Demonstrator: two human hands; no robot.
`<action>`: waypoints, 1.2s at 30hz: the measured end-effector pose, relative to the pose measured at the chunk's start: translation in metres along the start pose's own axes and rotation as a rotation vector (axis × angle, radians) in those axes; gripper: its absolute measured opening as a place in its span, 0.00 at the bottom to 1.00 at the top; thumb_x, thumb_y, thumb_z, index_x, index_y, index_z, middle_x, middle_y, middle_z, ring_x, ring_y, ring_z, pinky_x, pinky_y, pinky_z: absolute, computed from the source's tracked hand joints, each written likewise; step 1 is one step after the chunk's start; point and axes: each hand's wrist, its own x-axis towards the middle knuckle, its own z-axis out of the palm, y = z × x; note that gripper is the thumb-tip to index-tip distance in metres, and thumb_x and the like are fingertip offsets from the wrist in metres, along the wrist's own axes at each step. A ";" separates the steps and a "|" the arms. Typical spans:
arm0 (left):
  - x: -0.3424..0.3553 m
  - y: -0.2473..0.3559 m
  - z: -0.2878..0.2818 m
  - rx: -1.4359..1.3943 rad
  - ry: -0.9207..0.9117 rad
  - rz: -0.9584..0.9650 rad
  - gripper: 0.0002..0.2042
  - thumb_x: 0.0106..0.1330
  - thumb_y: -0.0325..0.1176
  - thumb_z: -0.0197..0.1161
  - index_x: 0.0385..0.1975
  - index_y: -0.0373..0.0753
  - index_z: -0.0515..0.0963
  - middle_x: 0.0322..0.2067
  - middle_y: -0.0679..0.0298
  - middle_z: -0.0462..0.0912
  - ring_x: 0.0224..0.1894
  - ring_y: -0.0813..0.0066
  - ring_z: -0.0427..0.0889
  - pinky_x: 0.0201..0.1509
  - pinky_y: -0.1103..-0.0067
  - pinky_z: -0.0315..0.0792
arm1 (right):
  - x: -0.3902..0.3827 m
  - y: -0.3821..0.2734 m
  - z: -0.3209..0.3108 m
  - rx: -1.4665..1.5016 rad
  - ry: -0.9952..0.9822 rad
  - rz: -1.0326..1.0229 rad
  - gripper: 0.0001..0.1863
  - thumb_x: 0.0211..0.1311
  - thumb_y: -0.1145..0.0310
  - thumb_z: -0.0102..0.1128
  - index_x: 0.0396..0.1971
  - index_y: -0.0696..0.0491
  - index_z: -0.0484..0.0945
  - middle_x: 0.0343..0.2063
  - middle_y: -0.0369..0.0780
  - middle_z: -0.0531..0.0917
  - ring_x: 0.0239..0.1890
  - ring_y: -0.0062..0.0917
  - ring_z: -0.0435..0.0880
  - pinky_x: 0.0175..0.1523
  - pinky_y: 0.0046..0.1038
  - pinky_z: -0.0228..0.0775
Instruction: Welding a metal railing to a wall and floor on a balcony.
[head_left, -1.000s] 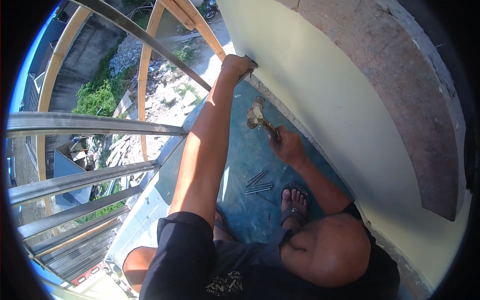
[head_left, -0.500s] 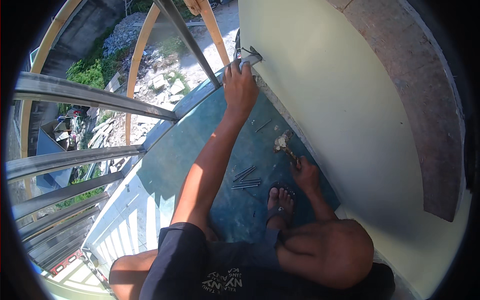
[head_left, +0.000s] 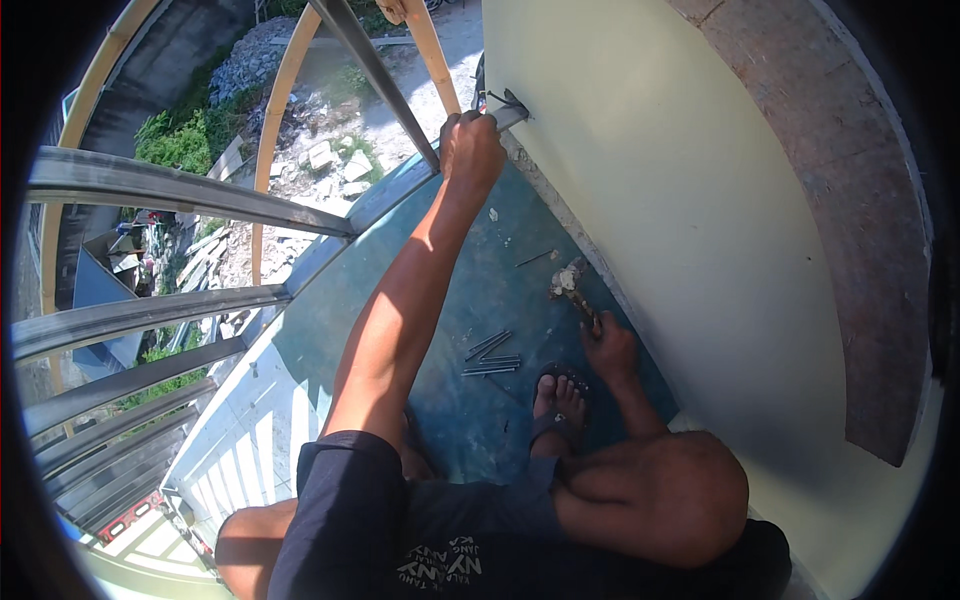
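My left hand (head_left: 472, 150) is closed round the bottom metal bar (head_left: 395, 196) of a railing, close to where the bar's end meets the wall. Just beyond it, dark nail-like pieces (head_left: 510, 101) stick out at the bar's end. In my right hand (head_left: 611, 347) is a hammer (head_left: 568, 284), held low over the floor by its handle, its head crusted with pale material. Several long steel nails (head_left: 491, 367) lie in a group left of the hammer. A single nail (head_left: 534, 258) rests on the floor between my hands.
Upright metal bars (head_left: 190, 195) stand at the left, with wooden poles (head_left: 275, 120) outside them and rubble (head_left: 320, 160) on the ground below. A cream wall (head_left: 690, 220) rises at the right. My sandalled foot (head_left: 558, 405) is on the blue-green floor (head_left: 390, 290).
My left hand has shifted slightly up and left along the bar, its fingers now curled tighter. The single nail lies at a flatter angle. My right hand and the hammer are almost unmoved.
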 end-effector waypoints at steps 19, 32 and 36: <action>-0.077 0.015 -0.085 0.171 -0.415 0.495 0.07 0.54 0.26 0.64 0.33 0.36 0.79 0.42 0.55 0.80 0.48 0.57 0.78 0.52 0.66 0.73 | -0.008 -0.009 -0.001 -0.056 -0.015 -0.030 0.18 0.58 0.57 0.66 0.35 0.55 0.72 0.28 0.53 0.82 0.33 0.53 0.82 0.35 0.49 0.74; -0.154 -0.056 -0.303 0.014 -0.835 0.286 0.13 0.54 0.33 0.70 0.38 0.37 0.81 0.35 0.56 0.81 0.42 0.55 0.80 0.47 0.67 0.75 | -0.015 -0.012 0.012 -0.192 0.082 -0.057 0.18 0.54 0.60 0.69 0.38 0.55 0.75 0.34 0.50 0.78 0.38 0.50 0.79 0.40 0.47 0.73; -0.173 -0.069 -0.244 -0.380 -0.402 0.143 0.15 0.52 0.29 0.72 0.40 0.36 0.80 0.36 0.55 0.81 0.41 0.53 0.80 0.45 0.66 0.75 | -0.021 -0.027 0.005 -0.210 0.226 -0.123 0.17 0.52 0.61 0.70 0.37 0.54 0.76 0.36 0.50 0.76 0.39 0.49 0.77 0.41 0.46 0.72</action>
